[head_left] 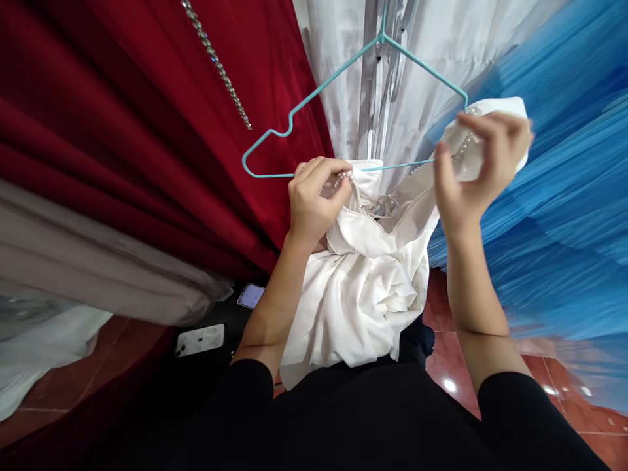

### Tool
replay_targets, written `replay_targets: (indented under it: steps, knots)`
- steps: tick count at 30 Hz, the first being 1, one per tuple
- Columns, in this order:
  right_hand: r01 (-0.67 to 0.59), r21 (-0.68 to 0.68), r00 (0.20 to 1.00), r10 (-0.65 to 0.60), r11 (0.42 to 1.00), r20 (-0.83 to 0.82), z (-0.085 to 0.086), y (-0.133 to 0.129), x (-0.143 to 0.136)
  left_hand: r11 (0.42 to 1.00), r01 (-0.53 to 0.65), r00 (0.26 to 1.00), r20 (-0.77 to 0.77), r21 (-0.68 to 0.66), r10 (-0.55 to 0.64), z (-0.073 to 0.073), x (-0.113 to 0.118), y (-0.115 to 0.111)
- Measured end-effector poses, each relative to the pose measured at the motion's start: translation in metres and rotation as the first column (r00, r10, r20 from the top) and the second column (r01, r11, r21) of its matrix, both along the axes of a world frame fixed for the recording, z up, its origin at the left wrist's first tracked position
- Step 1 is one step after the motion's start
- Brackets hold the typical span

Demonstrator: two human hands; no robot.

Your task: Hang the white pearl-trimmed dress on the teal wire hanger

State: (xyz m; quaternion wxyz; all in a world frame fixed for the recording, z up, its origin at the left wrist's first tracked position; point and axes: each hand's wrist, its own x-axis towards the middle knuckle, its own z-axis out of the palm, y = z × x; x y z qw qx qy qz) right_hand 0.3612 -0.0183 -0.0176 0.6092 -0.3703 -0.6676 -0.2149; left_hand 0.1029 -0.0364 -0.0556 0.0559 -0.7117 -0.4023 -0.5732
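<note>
A white dress [363, 294] with pearl trim along its neckline hangs from a light-blue wire hanger [338, 75] in front of me. My left hand [316, 196] is closed in a pinch on the pearl-edged strap of the dress, beside the hanger's lower bar. On the other side, my right hand [483, 163] is at the hanger's right end, slightly blurred. Its thumb and fingers are apart, in front of the puffed white shoulder piece [513, 108]. Whether its fingertips touch the fabric cannot be made out. The skirt lies bunched in folds over my lap.
Red cloth [147, 131] hangs at the left, with a jewelled strip [216, 59] on it. Blue tulle [564, 229] hangs at the right, white cloth [338, 65] behind the hanger. Two phones, one white [200, 340] and one lit [250, 296], lie at lower left.
</note>
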Motion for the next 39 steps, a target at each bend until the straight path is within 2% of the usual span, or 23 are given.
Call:
replay_targets:
  steps: [2,5,8,10,12,15,17,20,25,28,31,34,35,37,39]
  knots:
    - [0.074,0.036,0.997,-0.074,0.997,-0.003,0.01,0.015,0.021,0.999,-0.009,0.999,-0.035,-0.036,0.008,0.003,-0.001,0.0]
    - [0.058,-0.109,0.998,-0.057,0.992,0.009,0.019,0.032,0.041,0.999,-0.017,0.997,-0.07,-0.038,0.015,0.004,-0.004,0.001]
    - [0.028,-0.177,0.997,-0.04,0.984,-0.064,0.031,0.031,0.042,1.0,-0.017,0.996,-0.088,-0.014,0.015,0.001,-0.005,0.001]
    - [-0.03,-0.141,0.986,0.007,0.989,-0.164,0.04,0.023,0.038,1.0,-0.008,0.995,-0.101,-0.015,0.007,0.0,-0.006,0.001]
    - [-0.135,-0.064,0.954,0.113,0.989,-0.278,0.049,0.018,0.036,0.999,0.003,0.993,-0.117,-0.036,-0.007,0.0,-0.007,0.001]
    - [-0.235,0.004,0.897,0.219,0.972,-0.384,0.053,0.019,0.039,0.996,0.016,0.987,-0.155,-0.092,-0.03,0.002,-0.01,0.002]
    - [-0.211,-0.036,0.879,0.174,0.977,-0.445,0.051,0.026,0.042,0.993,0.013,0.983,-0.18,-0.117,-0.034,0.005,-0.012,0.002]
    - [-0.111,-0.152,0.878,0.025,0.982,-0.478,0.048,0.037,0.044,0.992,0.013,0.982,-0.187,-0.129,-0.037,0.008,-0.015,0.001]
    - [0.072,-0.327,0.922,-0.188,0.942,-0.338,0.051,0.052,0.046,0.989,0.021,0.986,-0.16,-0.144,-0.044,0.009,-0.017,-0.002]
    - [0.195,-0.391,0.915,-0.311,0.899,-0.259,0.049,0.054,0.054,0.988,0.026,0.99,-0.133,-0.152,-0.047,0.011,-0.016,-0.004]
    - [0.364,-0.42,0.876,-0.458,0.831,-0.148,0.039,0.049,0.067,0.987,0.023,0.994,-0.106,-0.156,-0.04,0.015,-0.016,-0.006]
    - [0.471,-0.447,0.835,-0.548,0.76,-0.053,0.021,0.035,0.084,0.985,0.045,0.993,-0.104,-0.169,-0.063,0.016,-0.016,-0.005]
    - [0.482,-0.439,0.836,-0.549,0.758,-0.029,0.015,0.028,0.087,0.982,0.06,0.991,-0.106,-0.176,-0.079,0.015,-0.016,-0.004]
    - [0.437,-0.402,0.886,-0.462,0.805,0.037,0.004,0.011,0.09,0.981,0.084,0.989,-0.104,-0.177,-0.103,0.014,-0.016,-0.002]
    - [0.277,-0.354,0.959,-0.23,0.893,0.168,-0.004,-0.008,0.082,0.987,0.083,0.991,-0.089,-0.135,-0.095,0.013,-0.013,-0.003]
